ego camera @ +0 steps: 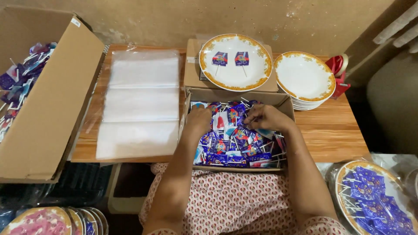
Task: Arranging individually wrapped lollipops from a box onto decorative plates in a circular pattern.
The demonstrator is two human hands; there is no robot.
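Observation:
A shallow cardboard box (285, 103) full of blue-wrapped lollipops (230, 148) rests at the table's near edge above my lap. My left hand (199, 119) reaches into its left side, fingers curled down among the wrappers. My right hand (265, 117) is over the middle right of the pile, fingers pinched on a wrapper; I cannot tell whether a lollipop is gripped. Behind the box, a white plate with a gold rim (250, 72) holds two blue-wrapped lollipops (230, 58) side by side.
A stack of gold-rimmed white plates (305, 76) stands at the back right beside a red tape dispenser (339, 69). Clear plastic bags (141, 102) lie on the wooden table's left. A large cardboard box (48, 109) with lollipops stands left. Wrapped filled plates (374, 196) sit at bottom right and bottom left.

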